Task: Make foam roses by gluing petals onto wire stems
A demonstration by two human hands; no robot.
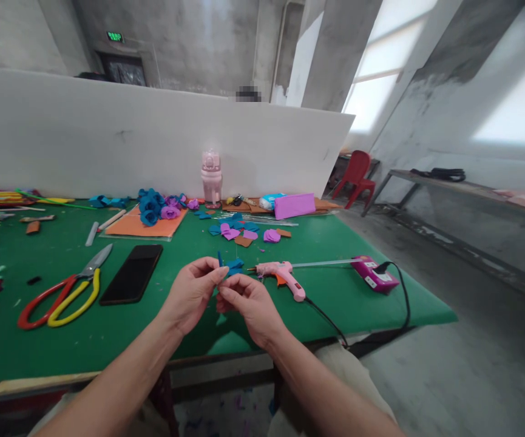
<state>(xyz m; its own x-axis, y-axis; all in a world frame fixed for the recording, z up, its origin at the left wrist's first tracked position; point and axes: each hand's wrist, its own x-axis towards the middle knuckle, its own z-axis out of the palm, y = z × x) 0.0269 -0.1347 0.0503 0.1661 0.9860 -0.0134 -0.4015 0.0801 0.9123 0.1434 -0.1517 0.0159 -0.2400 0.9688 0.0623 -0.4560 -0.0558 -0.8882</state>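
My left hand (193, 291) and my right hand (246, 306) meet above the front edge of the green table (84, 340). Together they pinch a small blue paper flower piece (231, 266) between fingertips; a thin blue strip sticks up from it. A pink glue gun (283, 276) lies on the table just right of my right hand, its black cord running off the front edge. A black phone (132, 273) lies to the left of my left hand, and beside it large scissors (64, 290) with red and yellow handles.
Finished blue and purple flowers (155, 206) rest on an orange sheet. Loose petals (239, 232), a pink bottle (211, 177), a purple pouch (295, 205) and a purple power strip (374, 274) lie around. A white partition (107, 133) backs the table. A red chair (357, 176) stands at right.
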